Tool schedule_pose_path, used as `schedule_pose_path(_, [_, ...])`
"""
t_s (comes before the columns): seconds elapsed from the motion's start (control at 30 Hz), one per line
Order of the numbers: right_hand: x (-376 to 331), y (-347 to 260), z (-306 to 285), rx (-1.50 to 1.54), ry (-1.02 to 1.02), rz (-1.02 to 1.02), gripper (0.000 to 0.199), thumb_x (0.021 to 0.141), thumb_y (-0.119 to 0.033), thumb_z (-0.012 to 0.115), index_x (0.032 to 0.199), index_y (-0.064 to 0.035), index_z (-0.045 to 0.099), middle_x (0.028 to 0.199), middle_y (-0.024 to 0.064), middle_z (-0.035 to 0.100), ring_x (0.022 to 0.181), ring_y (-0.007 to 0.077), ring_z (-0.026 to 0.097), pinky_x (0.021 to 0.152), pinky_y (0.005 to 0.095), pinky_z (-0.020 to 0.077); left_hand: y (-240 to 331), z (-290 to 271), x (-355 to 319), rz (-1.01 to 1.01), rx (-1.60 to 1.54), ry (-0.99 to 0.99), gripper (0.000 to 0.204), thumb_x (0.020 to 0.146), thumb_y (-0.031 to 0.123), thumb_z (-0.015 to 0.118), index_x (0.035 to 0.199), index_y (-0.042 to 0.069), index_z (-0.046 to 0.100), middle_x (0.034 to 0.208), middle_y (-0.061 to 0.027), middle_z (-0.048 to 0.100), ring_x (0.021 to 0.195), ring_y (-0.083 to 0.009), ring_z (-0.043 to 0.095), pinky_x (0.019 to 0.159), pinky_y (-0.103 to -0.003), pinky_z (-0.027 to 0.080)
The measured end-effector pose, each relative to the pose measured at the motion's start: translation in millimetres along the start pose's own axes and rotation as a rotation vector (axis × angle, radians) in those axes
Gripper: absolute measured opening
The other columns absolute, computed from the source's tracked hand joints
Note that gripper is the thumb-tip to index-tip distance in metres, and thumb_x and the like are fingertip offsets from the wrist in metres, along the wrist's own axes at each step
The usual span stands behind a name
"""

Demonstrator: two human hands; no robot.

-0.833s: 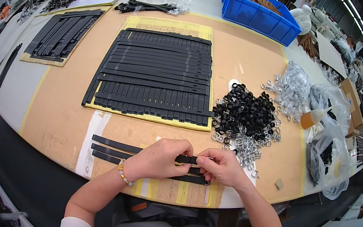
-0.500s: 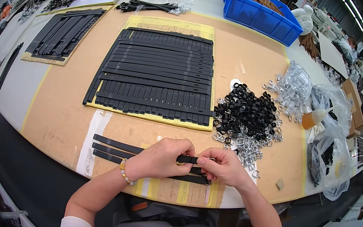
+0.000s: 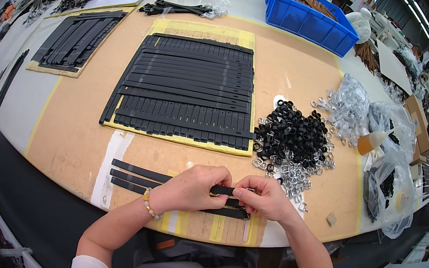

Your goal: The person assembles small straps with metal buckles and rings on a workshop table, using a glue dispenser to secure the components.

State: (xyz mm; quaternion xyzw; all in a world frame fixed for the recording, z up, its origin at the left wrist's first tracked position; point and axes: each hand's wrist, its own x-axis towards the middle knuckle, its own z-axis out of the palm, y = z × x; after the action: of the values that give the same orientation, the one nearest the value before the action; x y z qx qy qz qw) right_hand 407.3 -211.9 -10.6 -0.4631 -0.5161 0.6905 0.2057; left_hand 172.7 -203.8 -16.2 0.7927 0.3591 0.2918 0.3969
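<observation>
The person's left hand (image 3: 192,188) and right hand (image 3: 266,197) meet near the front edge of the pale brown wooden worktable (image 3: 74,134), at about 6 o'clock in the view; both hands are closed with the fingers curled, and together they pinch one long flat black strap (image 3: 163,177), which runs from the hands toward 9 o'clock; the exact grip of the fingertips is too small to tell. A beaded bracelet (image 3: 149,207) sits on the left wrist. Two more flat black straps (image 3: 128,182) lie on the table just under the held one, partly hidden by the hands.

At 12 o'clock from the hands a large yellow-edged board covered with rows of black straps (image 3: 188,88) lies flat. At 2 o'clock from the hands is a heap of small black plastic loops (image 3: 293,132); touching its lower side is a pile of small silver metal buckles (image 3: 290,171). Farther toward 1 o'clock stands a blue plastic crate (image 3: 309,17); at 3 o'clock lie clear plastic bags (image 3: 391,184); at 10 o'clock a second, smaller board with black straps (image 3: 75,39) rests well apart from the hands.
</observation>
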Motion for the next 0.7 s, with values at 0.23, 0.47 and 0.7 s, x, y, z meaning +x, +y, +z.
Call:
schedule_pose_path(0.23, [5.2, 7.2, 4.2, -0.077, 0.082, -0.105, 0.019, 0.095, -0.021, 0.071, 0.094, -0.0014, 0.070, 0.074, -0.0043, 0.063, 0.065, 0.0015, 0.053, 0.057, 0.0210, 0.0430, 1.5, 0.7, 1.0, 0.029, -0.070, 0.009, 0.031, 0.078, 0.005, 0.077, 0.105, 0.000, 0.063, 0.089, -0.0108, 0.071, 0.079, -0.0188, 0.071, 0.069, -0.030, 0.058])
schedule_pose_path(0.47, [4.6, -9.7, 7.0, -0.268, 0.071, -0.137, 0.023, 0.095, -0.024, 0.072, 0.091, -0.0016, 0.069, 0.074, -0.0034, 0.061, 0.067, 0.0035, 0.050, 0.059, 0.0244, 0.0435, 4.6, -8.3, -1.8, -0.089, -0.303, -0.063, 0.032, 0.082, -0.001, 0.066, 0.113, -0.002, 0.059, 0.094, -0.0094, 0.069, 0.088, -0.0128, 0.067, 0.081, -0.027, 0.055])
schedule_pose_path(0.7, [8.0, 6.5, 8.2, -0.194, -0.003, -0.314, 0.025, 0.096, -0.024, 0.070, 0.088, -0.0007, 0.068, 0.069, -0.0031, 0.059, 0.067, 0.0042, 0.049, 0.058, 0.0254, 0.0402, 0.9, -4.9, -0.5, 0.026, -0.404, -0.025, 0.028, 0.086, 0.000, 0.066, 0.113, -0.003, 0.060, 0.096, -0.0087, 0.069, 0.089, -0.0131, 0.066, 0.086, -0.029, 0.054])
